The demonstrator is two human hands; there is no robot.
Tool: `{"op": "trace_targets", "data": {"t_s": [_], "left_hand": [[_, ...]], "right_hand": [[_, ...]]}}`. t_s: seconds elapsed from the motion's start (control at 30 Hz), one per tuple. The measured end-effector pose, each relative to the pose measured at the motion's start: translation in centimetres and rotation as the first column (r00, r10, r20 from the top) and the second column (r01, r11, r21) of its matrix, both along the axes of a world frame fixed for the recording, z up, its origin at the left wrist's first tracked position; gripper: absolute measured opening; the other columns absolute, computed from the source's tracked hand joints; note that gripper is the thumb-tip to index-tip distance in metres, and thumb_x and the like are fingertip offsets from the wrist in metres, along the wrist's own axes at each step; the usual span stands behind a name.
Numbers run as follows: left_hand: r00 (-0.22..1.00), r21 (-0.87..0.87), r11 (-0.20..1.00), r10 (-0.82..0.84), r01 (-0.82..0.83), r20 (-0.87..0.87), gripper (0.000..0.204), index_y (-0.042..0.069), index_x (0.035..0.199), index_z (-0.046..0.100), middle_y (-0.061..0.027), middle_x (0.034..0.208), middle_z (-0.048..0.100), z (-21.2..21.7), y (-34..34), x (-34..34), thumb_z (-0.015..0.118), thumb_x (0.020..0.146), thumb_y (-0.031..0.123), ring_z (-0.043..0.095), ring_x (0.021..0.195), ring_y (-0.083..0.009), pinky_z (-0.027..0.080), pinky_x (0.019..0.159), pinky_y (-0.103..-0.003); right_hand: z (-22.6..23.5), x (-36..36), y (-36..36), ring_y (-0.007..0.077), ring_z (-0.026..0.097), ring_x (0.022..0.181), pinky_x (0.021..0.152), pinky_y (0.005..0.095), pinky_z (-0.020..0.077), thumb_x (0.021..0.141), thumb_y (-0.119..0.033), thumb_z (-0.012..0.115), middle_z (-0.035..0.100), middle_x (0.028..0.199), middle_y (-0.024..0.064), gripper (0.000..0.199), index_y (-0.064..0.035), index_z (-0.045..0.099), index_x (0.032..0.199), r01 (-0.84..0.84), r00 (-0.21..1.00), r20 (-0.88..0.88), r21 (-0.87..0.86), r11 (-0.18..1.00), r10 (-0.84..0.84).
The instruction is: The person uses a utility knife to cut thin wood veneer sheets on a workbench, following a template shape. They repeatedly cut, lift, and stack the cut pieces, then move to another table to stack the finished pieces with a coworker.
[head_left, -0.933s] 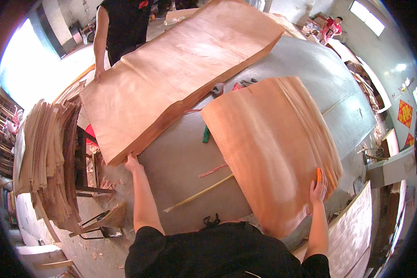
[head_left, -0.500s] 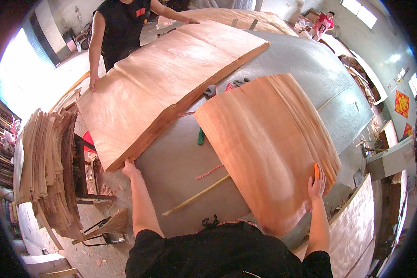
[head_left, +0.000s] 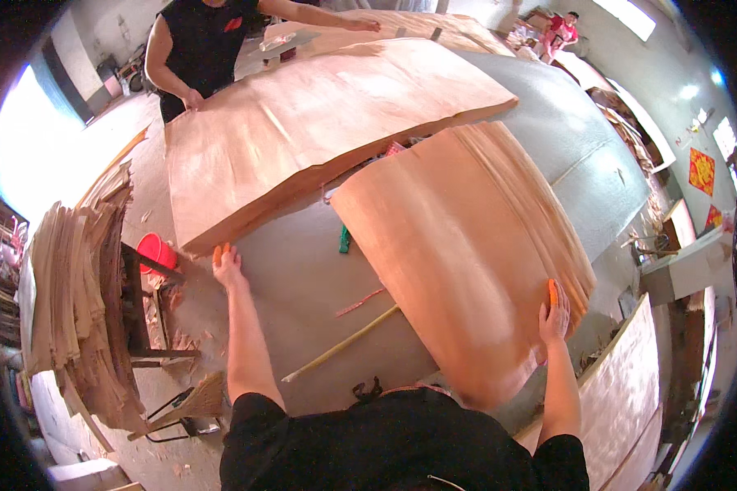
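Observation:
A large stack of thin wood veneer sheets (head_left: 336, 106) lies across the far side of the grey table (head_left: 303, 286). At its near left corner is my left hand (head_left: 228, 267), fingers extended at the edge and not wrapped round it; an orange cover shows on a fingertip. My right hand (head_left: 554, 317), also with an orange finger cover, rests flat on the right part of a smaller, redder veneer stack (head_left: 458, 245). This smaller stack curves down toward me. Across the table, a co-worker's hand (head_left: 193, 100) is at the large stack's far left edge.
A yellowish stick (head_left: 344, 342), a red-and-white strip (head_left: 360, 302) and a green object (head_left: 344, 239) lie on the table. To the left stand a pile of rough veneer (head_left: 78, 303), a red bucket (head_left: 157, 253) and a broom (head_left: 196, 401). Pale boards (head_left: 622, 393) lean at the right.
The large stack has shifted right and away from me and turned slightly. My left hand has moved forward, its fingers no longer hooked at the edge. The co-worker's other hand has lifted off the stack.

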State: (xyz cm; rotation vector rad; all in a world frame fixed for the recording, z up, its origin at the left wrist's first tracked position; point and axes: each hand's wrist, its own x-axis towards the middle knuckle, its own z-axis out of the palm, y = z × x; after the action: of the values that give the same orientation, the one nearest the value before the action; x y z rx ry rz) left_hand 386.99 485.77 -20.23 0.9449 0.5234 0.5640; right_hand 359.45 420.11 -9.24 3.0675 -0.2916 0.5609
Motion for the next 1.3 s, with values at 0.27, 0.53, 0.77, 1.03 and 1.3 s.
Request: {"op": "trace_targets", "data": {"t_s": [0.27,0.53,0.77,1.03,1.3], "left_hand": [[0.98,0.274,0.941,-0.191,0.197,-0.049,0.033,0.005,0.116,0.043,-0.0032,0.11,0.054,1.5,-8.9,-1.7,0.048,0.084,0.01,0.052,0.091,-0.0118,0.041,0.074,-0.023],[0.794,0.259,0.751,-0.575,0.608,-0.196,0.038,0.003,0.123,0.039,-0.0058,0.117,0.048,4.0,-19.3,-8.9,0.047,0.087,0.013,0.048,0.099,-0.0132,0.04,0.081,-0.026],[0.682,0.51,0.5,-0.679,0.7,-0.27,0.043,0.001,0.128,0.032,-0.0098,0.127,0.036,7.4,-23.5,-18.5,0.045,0.088,0.009,0.04,0.11,-0.0173,0.033,0.092,-0.03],[0.578,0.511,0.369,-0.741,0.777,-0.343,0.045,0.0,0.128,0.033,-0.012,0.126,0.037,6.9,-26.2,-27.0,0.047,0.085,0.007,0.038,0.115,-0.0196,0.032,0.094,-0.03],[0.492,0.26,0.421,-0.787,0.869,-0.371,0.045,-0.002,0.126,0.032,-0.0117,0.124,0.041,4.2,-31.7,-30.4,0.049,0.086,0.012,0.038,0.115,-0.0196,0.029,0.098,-0.031]], "right_hand": [[-0.1,0.2,0.2,0.0294,0.036,0.118,0.1,0.0393,0.0277,0.077,-0.013,0.051,0.038,0.129,0.0116,0.054,-0.0081,0.035,0.128,0.045,0.999,-0.011,0.008,0.999,-0.045],[0.3,0.0,0.0,0.0287,0.036,0.118,0.1,0.0394,0.027,0.075,-0.018,0.054,0.039,0.128,0.012,0.056,-0.0085,0.035,0.127,0.038,0.999,0.03,0.036,0.999,-0.039],[1.5,-3.6,-3.5,0.0275,0.035,0.12,0.101,0.0392,0.0247,0.077,-0.038,0.057,0.038,0.129,0.013,0.068,-0.0105,0.028,0.132,0.488,0.873,-0.053,0.079,0.869,-0.486],[-0.3,-6.4,-5.6,0.0313,0.037,0.118,0.097,0.038,0.032,0.076,-0.037,0.059,0.038,0.126,0.0176,0.078,-0.005,0.018,0.135,0.277,0.889,0.119,0.628,0.727,-0.442],[-3.0,-6.5,-5.5,0.031,0.032,0.12,0.1,0.0374,0.0275,0.076,-0.032,0.063,0.03,0.13,0.0204,0.079,-0.0045,0.018,0.135,0.152,0.867,0.245,0.699,0.698,-0.434]]}}
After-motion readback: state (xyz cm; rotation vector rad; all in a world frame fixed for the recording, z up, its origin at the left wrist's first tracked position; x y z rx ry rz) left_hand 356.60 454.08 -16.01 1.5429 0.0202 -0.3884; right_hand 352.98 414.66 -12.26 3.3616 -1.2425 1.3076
